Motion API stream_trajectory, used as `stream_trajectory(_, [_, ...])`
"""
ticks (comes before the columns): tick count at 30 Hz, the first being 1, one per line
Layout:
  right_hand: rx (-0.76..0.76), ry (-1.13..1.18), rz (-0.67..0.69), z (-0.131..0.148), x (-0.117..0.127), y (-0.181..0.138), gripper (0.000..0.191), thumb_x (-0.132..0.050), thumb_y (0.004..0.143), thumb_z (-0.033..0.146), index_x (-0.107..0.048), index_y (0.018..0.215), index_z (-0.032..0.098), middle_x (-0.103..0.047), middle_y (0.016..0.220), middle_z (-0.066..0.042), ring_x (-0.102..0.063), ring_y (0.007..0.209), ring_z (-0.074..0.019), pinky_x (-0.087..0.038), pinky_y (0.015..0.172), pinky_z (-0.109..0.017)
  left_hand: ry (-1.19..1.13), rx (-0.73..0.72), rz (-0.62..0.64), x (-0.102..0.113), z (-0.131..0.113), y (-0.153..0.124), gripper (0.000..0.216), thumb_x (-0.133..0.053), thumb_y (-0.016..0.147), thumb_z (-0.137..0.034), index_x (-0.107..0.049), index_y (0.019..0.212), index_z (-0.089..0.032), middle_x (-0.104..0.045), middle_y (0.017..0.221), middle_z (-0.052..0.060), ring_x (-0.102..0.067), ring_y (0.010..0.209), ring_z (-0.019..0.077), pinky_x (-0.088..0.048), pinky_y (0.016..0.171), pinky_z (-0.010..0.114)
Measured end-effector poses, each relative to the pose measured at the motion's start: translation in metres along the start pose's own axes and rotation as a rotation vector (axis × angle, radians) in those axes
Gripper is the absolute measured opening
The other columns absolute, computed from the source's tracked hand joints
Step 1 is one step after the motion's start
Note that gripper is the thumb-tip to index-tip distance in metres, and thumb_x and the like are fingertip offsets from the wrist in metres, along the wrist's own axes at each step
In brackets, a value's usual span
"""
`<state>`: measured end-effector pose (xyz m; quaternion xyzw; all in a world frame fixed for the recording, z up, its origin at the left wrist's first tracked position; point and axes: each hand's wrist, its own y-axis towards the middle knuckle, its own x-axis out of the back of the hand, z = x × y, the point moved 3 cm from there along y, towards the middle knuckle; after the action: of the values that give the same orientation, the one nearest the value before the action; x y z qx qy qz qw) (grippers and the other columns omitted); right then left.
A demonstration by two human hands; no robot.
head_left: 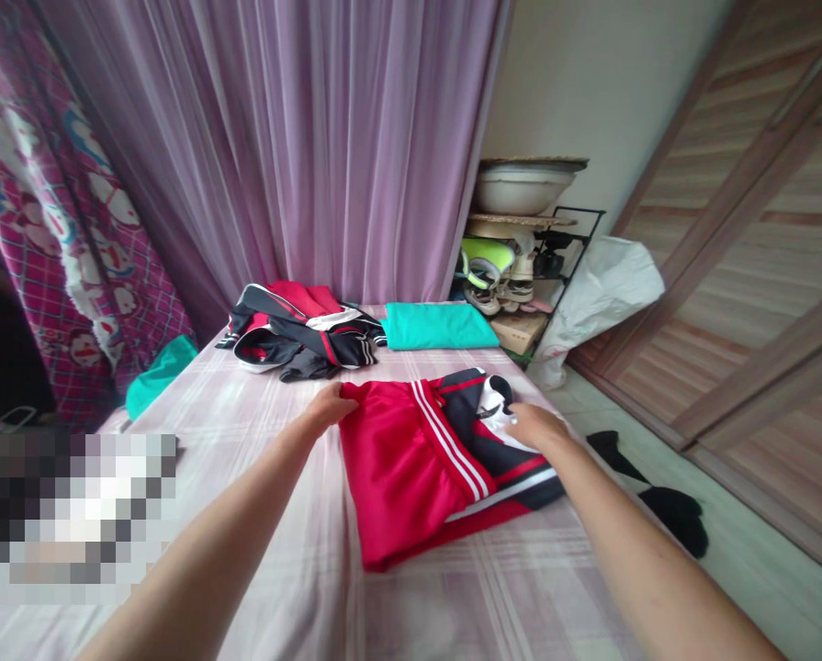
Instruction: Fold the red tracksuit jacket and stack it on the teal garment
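A red sports garment with white stripes and black panels lies partly folded on the bed, which has a pale checked sheet. My left hand pinches its far left corner. My right hand presses on its black and white part at the right. Both arms reach forward from the near edge.
A heap of black, red and white clothes and a folded teal cloth lie at the bed's far end. More teal cloth lies at the left edge. Shoe rack, white bag, black socks on the floor at right. Purple curtain behind.
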<state>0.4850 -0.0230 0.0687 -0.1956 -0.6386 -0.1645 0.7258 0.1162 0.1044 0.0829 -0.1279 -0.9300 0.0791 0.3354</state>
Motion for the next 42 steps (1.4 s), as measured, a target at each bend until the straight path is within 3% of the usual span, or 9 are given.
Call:
stream_trajectory(6, [0.329,0.047,-0.281,0.107,0.052,0.025,0.039,-0.053,0.093,0.037,-0.064,0.129,0.026,-0.070,0.124,-0.010,-0.064,0.113,-0.0275,-0.048,0.091,-0.036,-0.221,0.061,-0.056,0.040,0.047,-0.077,0.052,-0.078,0.061,-0.044,-0.059,0.101,-0.017,-0.068,0.082,0.002,-0.066,0.074,0.0184,-0.051,0.058,0.025])
stream_trajectory(12, [0.433,0.127,-0.217,0.185,0.035,0.033,0.047,-0.053,0.092,0.030,-0.055,0.139,0.022,-0.063,0.135,-0.012,-0.057,0.123,-0.0277,-0.044,0.100,-0.038,-0.150,0.119,-0.042,0.053,0.103,-0.150,0.072,-0.065,0.060,-0.077,-0.062,0.100,-0.017,-0.068,0.075,0.004,-0.067,0.071,0.0223,-0.051,0.055,0.029])
stream_trajectory(17, [0.244,0.335,-0.116,0.129,0.009,-0.005,0.052,-0.050,0.095,0.040,-0.050,0.142,0.019,-0.063,0.135,-0.014,-0.059,0.122,-0.0279,-0.046,0.099,-0.040,-0.160,0.206,-0.070,0.061,0.113,-0.133,0.078,-0.057,0.061,-0.082,-0.062,0.107,-0.019,-0.073,0.098,0.009,-0.069,0.086,0.0263,-0.054,0.059,0.031])
stream_trajectory(21, [0.109,0.618,0.234,0.073,-0.021,-0.068,0.064,-0.044,0.093,0.060,-0.049,0.143,0.020,-0.069,0.123,-0.014,-0.069,0.103,-0.0280,-0.055,0.083,-0.040,-0.019,0.168,-0.019,0.057,0.094,-0.103,0.067,-0.057,0.070,-0.072,-0.064,0.108,-0.017,-0.075,0.099,0.010,-0.069,0.092,0.0263,-0.052,0.067,0.030])
stream_trajectory(26, [0.288,1.045,0.380,0.083,-0.047,-0.120,0.066,-0.069,0.079,0.050,-0.052,0.137,0.025,-0.069,0.127,-0.008,-0.067,0.111,-0.0249,-0.056,0.089,-0.037,0.285,0.096,-0.016,0.035,0.077,-0.104,0.037,-0.058,0.076,-0.052,-0.065,0.086,-0.018,-0.074,0.088,0.010,-0.069,0.084,0.0264,-0.047,0.064,0.031])
stream_trajectory(32, [0.202,1.252,0.415,0.077,-0.048,-0.107,0.079,-0.066,0.076,0.027,-0.035,0.148,0.020,-0.076,0.105,-0.008,-0.073,0.090,-0.0243,-0.059,0.083,-0.042,0.136,0.065,0.163,0.003,0.087,-0.152,0.026,-0.060,0.076,-0.046,-0.062,0.083,-0.021,-0.073,0.080,0.003,-0.068,0.073,0.0214,-0.047,0.058,0.028])
stream_trajectory(35, [0.173,0.996,0.289,0.057,-0.043,-0.102,0.072,-0.061,0.080,0.029,-0.039,0.147,0.015,-0.075,0.105,-0.011,-0.073,0.087,-0.0261,-0.058,0.082,-0.045,0.242,0.100,0.246,0.006,0.082,-0.167,0.027,-0.056,0.081,-0.047,-0.061,0.085,-0.021,-0.071,0.073,0.002,-0.068,0.066,0.0210,-0.048,0.056,0.028])
stream_trajectory(39, [0.370,0.644,-0.239,0.060,-0.015,-0.119,0.052,-0.055,0.086,0.034,-0.057,0.135,0.017,-0.066,0.128,-0.016,-0.065,0.114,-0.0282,-0.050,0.100,-0.046,0.594,-0.078,-0.129,0.025,0.042,-0.170,0.032,-0.052,0.090,-0.042,-0.063,0.109,-0.020,-0.074,0.100,0.009,-0.071,0.095,0.0249,-0.053,0.080,0.034])
stream_trajectory(42, [0.604,0.469,-0.501,0.088,-0.003,-0.144,0.048,-0.046,0.095,0.037,-0.056,0.138,0.020,-0.056,0.143,-0.015,-0.050,0.134,-0.0271,-0.039,0.112,-0.046,0.689,-0.355,-0.285,0.004,0.011,-0.173,0.042,-0.045,0.096,-0.039,-0.056,0.133,-0.021,-0.064,0.132,0.012,-0.058,0.125,0.0253,-0.044,0.105,0.040])
